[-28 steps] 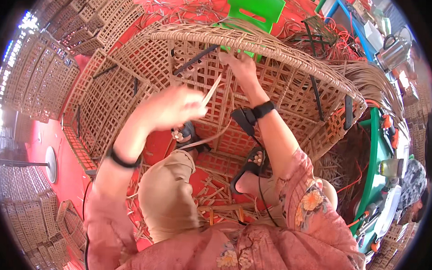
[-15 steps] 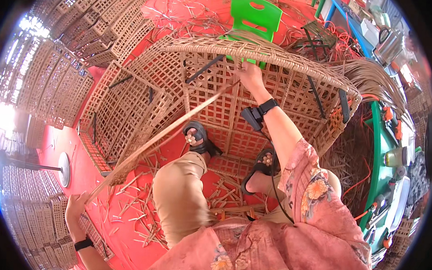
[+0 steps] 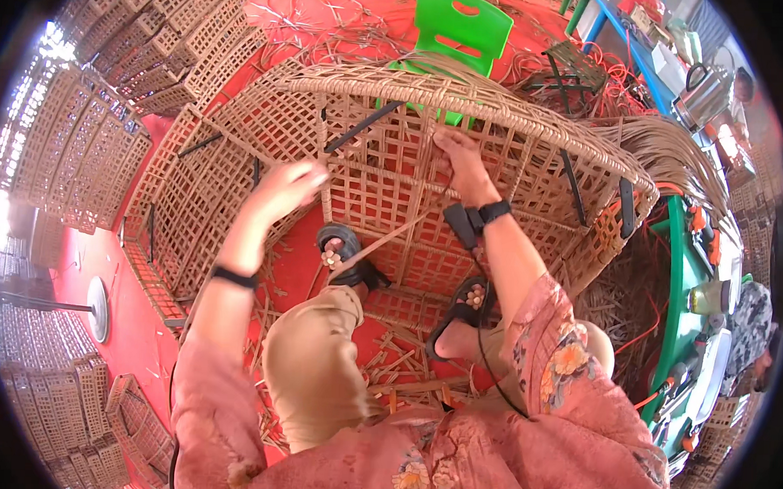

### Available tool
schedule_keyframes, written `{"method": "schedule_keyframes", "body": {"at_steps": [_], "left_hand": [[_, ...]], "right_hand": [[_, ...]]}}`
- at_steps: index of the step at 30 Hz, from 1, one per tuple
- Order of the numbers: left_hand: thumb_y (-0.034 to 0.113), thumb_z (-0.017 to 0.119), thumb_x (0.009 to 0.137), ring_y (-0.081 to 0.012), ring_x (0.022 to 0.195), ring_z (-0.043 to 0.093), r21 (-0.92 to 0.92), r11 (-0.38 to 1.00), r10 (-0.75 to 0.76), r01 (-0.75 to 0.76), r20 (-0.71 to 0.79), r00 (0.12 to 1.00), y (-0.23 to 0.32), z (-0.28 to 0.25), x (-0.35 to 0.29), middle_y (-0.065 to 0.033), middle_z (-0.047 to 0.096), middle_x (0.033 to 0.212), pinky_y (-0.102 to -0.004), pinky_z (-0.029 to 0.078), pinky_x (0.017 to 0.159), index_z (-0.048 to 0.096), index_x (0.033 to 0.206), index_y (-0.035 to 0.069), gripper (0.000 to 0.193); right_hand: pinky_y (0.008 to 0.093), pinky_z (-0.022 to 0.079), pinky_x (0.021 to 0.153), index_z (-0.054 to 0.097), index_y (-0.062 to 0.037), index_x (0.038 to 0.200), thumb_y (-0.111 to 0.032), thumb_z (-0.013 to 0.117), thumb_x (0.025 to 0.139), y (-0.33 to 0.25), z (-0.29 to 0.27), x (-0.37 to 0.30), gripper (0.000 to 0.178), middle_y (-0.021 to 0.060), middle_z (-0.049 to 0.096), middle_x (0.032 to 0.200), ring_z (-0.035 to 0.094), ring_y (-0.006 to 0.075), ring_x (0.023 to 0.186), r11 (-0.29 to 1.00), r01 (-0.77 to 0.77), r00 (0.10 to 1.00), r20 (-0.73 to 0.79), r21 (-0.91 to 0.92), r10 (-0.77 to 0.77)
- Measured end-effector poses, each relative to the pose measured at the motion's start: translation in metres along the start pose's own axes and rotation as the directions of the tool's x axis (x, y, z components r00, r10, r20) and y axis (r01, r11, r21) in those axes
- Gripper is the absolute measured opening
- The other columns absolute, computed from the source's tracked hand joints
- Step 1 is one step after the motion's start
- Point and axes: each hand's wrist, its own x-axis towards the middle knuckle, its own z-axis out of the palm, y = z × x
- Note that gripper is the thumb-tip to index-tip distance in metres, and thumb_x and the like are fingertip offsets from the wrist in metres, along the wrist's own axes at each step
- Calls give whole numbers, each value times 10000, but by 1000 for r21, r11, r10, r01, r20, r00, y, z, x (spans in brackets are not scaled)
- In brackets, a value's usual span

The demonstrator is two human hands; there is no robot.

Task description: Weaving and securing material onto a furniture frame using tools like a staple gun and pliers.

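A large woven rattan basket frame (image 3: 534, 120) with an open lattice and black straps leans in front of me, above my feet. My right hand (image 3: 467, 168) is closed at its lattice below the thick braided rim, pinching a flat rattan strip. The loose part of the strip (image 3: 383, 242) hangs down from there toward my left sandal. My left hand (image 3: 286, 189) is raised over the basket's left part, slightly blurred, its fingers apart and nothing seen in them. It is away from the strip.
A green plastic chair (image 3: 464, 31) stands behind the basket. On the right is a green table (image 3: 679, 280) with tools and a jar. Stacked woven panels (image 3: 67, 138) fill the left, near a round-based stand (image 3: 98, 310). Cut strip scraps (image 3: 413, 366) litter the red floor.
My left hand has let go of the strip's far end and moved up and right over the basket. The strip, stretched taut before, now hangs loose. My right hand has shifted slightly down.
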Motion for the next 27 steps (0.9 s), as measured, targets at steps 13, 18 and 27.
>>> {"method": "schedule_keyframes", "body": {"at_steps": [13,18,27], "left_hand": [[175,497,886,-20,522,443,-331,944,122,14,385,915,51,93,163,41,570,687,-180,339,461,657,1117,130,285],[140,481,873,-80,535,474,167,985,-20,-51,399,917,69,101,180,-28,571,685,-235,371,459,581,1185,96,331],[318,590,857,-229,728,568,440,847,71,-298,461,884,65,62,108,-140,620,792,-398,460,672,596,869,7,311]], "right_hand": [[166,287,434,614,-45,993,-122,514,960,24,4,14,131,-14,544,775,409,56,571,925,-228,954,-121,304,275],[298,405,490,625,-5,886,-174,570,910,23,-8,22,180,72,587,706,526,165,570,972,-194,967,-142,133,212],[427,471,748,603,99,932,-396,630,791,2,25,3,515,292,621,812,630,370,804,684,222,929,-62,-695,-364]]}}
